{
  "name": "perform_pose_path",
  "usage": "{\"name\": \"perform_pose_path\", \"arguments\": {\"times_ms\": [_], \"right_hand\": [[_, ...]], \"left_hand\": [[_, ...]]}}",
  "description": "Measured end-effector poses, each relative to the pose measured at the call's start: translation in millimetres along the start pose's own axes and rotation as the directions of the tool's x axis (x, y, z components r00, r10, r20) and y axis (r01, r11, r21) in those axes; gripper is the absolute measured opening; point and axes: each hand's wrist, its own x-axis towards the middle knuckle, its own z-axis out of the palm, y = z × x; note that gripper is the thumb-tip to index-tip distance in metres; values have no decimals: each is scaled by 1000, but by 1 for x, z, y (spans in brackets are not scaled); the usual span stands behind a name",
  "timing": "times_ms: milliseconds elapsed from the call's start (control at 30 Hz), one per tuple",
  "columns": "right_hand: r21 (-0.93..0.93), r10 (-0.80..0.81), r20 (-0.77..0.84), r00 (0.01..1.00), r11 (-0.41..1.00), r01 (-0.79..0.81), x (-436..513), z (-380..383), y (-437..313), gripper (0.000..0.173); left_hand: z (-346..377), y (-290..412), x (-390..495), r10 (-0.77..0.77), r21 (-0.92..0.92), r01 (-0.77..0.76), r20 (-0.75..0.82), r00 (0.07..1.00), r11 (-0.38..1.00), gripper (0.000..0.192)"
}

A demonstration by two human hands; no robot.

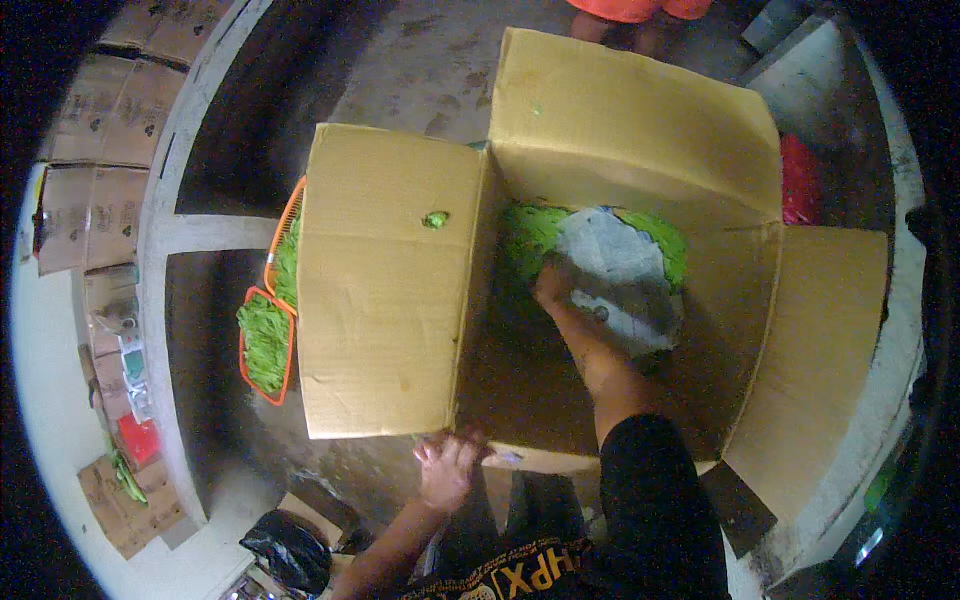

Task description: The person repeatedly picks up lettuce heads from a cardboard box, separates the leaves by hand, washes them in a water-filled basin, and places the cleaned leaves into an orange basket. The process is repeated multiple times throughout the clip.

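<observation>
In front of me stands a large open cardboard box (pixel 615 176), its flaps folded outward. Down inside it lie green leafy vegetables (pixel 529 232), partly covered by a pale sheet (pixel 615 247) that looks like paper. My right hand (pixel 553 283) reaches into the box at the sheet's left edge, beside the leaves. Its fingertips are dim, so whether they grip the sheet is unclear. My left hand (pixel 448 469) holds the box at its near left corner, fingers over the rim.
Two orange plastic baskets of leafy greens, one in front (pixel 266 345) and one behind (pixel 287 262), sit left of the box. Stacked cartons (pixel 101 112) are beyond a pale ledge (pixel 154 300). A black plastic bag (pixel 285 551) lies lower left. Another person's legs (pixel 592 28) appear at the top.
</observation>
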Motion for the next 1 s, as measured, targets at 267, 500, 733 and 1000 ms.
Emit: {"name": "perform_pose_path", "arguments": {"times_ms": [267,500,733,1000], "right_hand": [[-111,-149,-82,985,984,140,-13,46,3,47],[-368,-500,-105,860,822,434,-19,22,19,41],[272,-315,97,944,921,280,2,-77,33,34],[548,-192,142,971,832,84,-5,-155,83,44]], "left_hand": [[-6,0,-2,57,-134,-65,-62,996,989,44],[-3,-6,-3,99,45,-99,8,995,994,38],[3,-11,-2,121,43,-119,-46,992,992,38],[-12,-4,10,146,-53,-163,-239,960,985,40]]}}
